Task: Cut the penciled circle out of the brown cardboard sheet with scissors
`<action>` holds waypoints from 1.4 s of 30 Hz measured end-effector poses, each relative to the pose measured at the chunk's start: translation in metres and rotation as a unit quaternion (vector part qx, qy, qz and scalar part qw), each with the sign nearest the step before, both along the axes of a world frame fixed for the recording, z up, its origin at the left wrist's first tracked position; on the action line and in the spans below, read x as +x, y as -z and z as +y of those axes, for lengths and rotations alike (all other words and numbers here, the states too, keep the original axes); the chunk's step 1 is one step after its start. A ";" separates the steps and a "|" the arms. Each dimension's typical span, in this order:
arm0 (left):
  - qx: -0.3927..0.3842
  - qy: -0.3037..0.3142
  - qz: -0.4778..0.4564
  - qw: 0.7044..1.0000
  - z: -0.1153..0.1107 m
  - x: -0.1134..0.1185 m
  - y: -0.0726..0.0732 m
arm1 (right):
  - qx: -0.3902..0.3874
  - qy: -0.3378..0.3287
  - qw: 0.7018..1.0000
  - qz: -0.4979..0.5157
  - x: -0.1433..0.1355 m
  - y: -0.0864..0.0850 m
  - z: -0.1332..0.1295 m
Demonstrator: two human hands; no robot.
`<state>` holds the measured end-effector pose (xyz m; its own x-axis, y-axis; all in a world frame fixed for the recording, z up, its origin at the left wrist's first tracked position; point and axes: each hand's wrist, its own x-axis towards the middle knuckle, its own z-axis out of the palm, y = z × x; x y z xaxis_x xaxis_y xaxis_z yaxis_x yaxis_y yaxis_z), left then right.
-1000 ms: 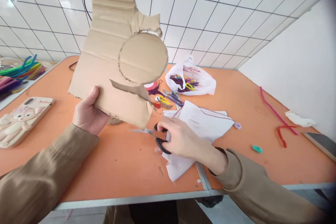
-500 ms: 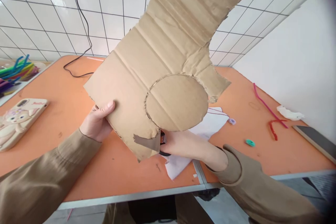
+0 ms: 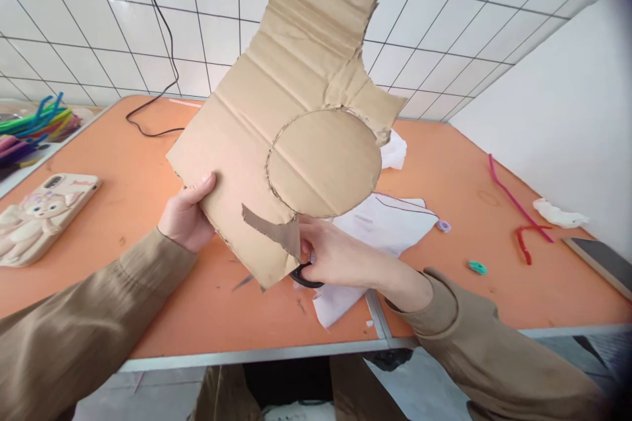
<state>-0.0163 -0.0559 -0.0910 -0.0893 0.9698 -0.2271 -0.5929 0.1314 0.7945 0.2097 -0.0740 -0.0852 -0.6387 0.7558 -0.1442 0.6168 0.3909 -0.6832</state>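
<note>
My left hand [image 3: 190,214] grips the lower left edge of a large brown cardboard sheet [image 3: 237,145], thumb on its face. The sheet is held up tilted, its upper part reaching past the top of the view. A round cardboard disc [image 3: 326,164] with a rough cut rim lies against its front. Below the disc a narrow cardboard strip [image 3: 271,227] curls away. My right hand [image 3: 336,253] is closed around the black-handled scissors [image 3: 309,276] at the sheet's lower right corner. Most of the blades are hidden behind the cardboard.
White cloth [image 3: 395,220] lies on the orange table [image 3: 444,177] behind my right hand. A phone in a cartoon case [image 3: 54,210] and colourful pipe cleaners [image 3: 29,125] are at left. A red pipe cleaner [image 3: 523,243] and a dark flat device [image 3: 602,266] lie at right.
The cardboard has shifted left and down and turned more upright in view. My right hand has come further out from behind it, showing the black scissor handle; the strip bends out more.
</note>
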 end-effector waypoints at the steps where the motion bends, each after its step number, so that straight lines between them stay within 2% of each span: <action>1: -0.001 0.003 0.000 1.000 0.000 0.000 -0.001 | 0.015 0.006 1.000 0.010 -0.001 0.002 0.001; 5: 0.006 0.006 0.004 1.000 -0.001 0.001 -0.003 | 0.056 0.014 0.998 0.035 -0.003 0.014 0.003; 10: 0.002 0.006 -0.009 1.000 -0.002 0.001 -0.003 | -0.076 -0.008 0.996 0.042 -0.002 0.013 0.008; 14: 0.014 0.024 -0.013 1.000 -0.002 0.001 -0.002 | -0.081 -0.045 0.993 0.076 -0.001 0.007 0.009; 16: 0.020 0.018 -0.010 1.000 -0.001 0.001 -0.001 | -0.104 -0.033 0.984 0.139 0.001 0.008 0.010; 18: 0.028 0.007 -0.006 1.000 -0.001 0.001 0.000 | -0.135 0.020 0.961 0.239 0.005 0.010 0.012; 21: 0.045 0.000 0.004 0.999 -0.001 -0.001 0.002 | -0.170 0.090 0.896 0.401 0.016 0.009 0.016; 24: 0.065 0.004 0.022 0.998 -0.002 -0.002 0.004 | -0.202 0.142 0.843 0.478 0.028 0.003 0.018; 27: 0.066 0.020 0.039 0.997 -0.004 -0.002 0.003 | -0.193 0.202 0.833 0.477 0.033 -0.001 0.017; 30: 0.051 0.042 0.050 0.997 -0.008 0.000 0.001 | -0.189 0.232 0.833 0.465 0.033 0.001 0.015; 38: 0.054 0.048 0.069 0.995 -0.010 -0.001 -0.003 | -0.234 0.229 0.814 0.479 0.029 0.010 0.017; 42: 0.053 0.047 0.067 0.995 -0.010 -0.002 -0.003 | -0.229 0.227 0.822 0.470 0.027 0.011 0.018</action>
